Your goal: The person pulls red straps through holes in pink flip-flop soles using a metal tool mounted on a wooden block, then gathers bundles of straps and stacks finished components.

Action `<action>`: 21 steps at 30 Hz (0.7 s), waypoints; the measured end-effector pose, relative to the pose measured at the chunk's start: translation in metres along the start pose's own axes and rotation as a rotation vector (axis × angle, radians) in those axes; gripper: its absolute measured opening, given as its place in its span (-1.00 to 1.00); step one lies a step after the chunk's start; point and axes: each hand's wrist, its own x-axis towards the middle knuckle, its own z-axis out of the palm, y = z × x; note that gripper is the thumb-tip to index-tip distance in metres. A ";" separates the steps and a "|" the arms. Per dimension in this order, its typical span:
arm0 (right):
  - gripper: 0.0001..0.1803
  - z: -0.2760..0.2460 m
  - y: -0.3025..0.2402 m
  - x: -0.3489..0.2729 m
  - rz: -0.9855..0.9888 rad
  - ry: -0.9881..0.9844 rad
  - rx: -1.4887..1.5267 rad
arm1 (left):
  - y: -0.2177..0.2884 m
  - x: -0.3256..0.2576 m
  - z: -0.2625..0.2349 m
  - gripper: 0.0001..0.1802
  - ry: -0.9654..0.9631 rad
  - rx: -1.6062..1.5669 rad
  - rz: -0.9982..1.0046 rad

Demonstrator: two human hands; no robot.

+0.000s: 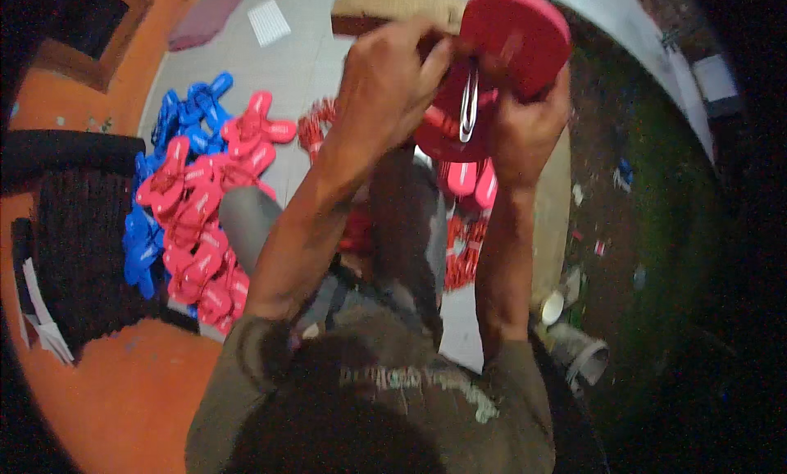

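Observation:
A red flip-flop sole [516, 31] is held up in front of me by both hands. My right hand [529, 125] grips it from below at its lower end. My left hand [389, 80] closes over the sole's left side, fingers curled at the strap area. A thin white strap or metal loop tool [469, 105] hangs between the two hands against the red sole; which of the two it is I cannot tell. Both forearms rise from the lower edge.
A heap of red flip-flops [201, 220] and blue flip-flops [184, 113] lies on the grey floor at my left. Bundles of red straps [463, 252] lie near my knees. A dark woven basket [78, 244] stands far left; a cup [552, 307] sits at right.

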 end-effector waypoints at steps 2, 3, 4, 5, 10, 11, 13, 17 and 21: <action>-0.58 -0.014 0.022 -0.009 -0.128 -0.002 -0.130 | -0.030 -0.032 -0.019 -0.77 -0.300 0.511 0.311; -0.59 -0.019 0.032 -0.017 -0.163 -0.028 -0.143 | -0.039 -0.053 -0.026 -0.77 -0.466 0.219 -0.042; -0.59 -0.023 0.040 -0.016 -0.223 -0.027 -0.164 | -0.040 -0.062 -0.030 -0.76 -0.615 -0.082 -0.357; -0.60 -0.021 0.047 -0.010 -0.288 -0.032 -0.175 | -0.028 -0.071 -0.041 -0.76 -0.585 -0.404 -0.554; -0.59 -0.026 0.022 -0.003 -0.044 -0.165 0.216 | -0.033 -0.083 -0.050 -0.80 -0.124 -1.008 -0.580; -0.59 -0.030 0.016 -0.001 0.043 -0.176 0.200 | -0.028 -0.077 -0.043 -0.80 0.020 -1.117 -0.626; -0.60 -0.032 0.016 0.002 0.116 -0.170 0.185 | -0.008 -0.063 -0.021 -0.82 0.308 -1.339 -0.729; -0.60 -0.029 0.024 0.006 0.065 -0.144 0.251 | -0.017 -0.056 -0.007 -0.79 0.109 -1.390 -0.476; -0.59 -0.025 0.021 0.009 0.075 -0.200 0.295 | 0.012 -0.053 -0.011 -0.81 0.004 -0.563 -0.033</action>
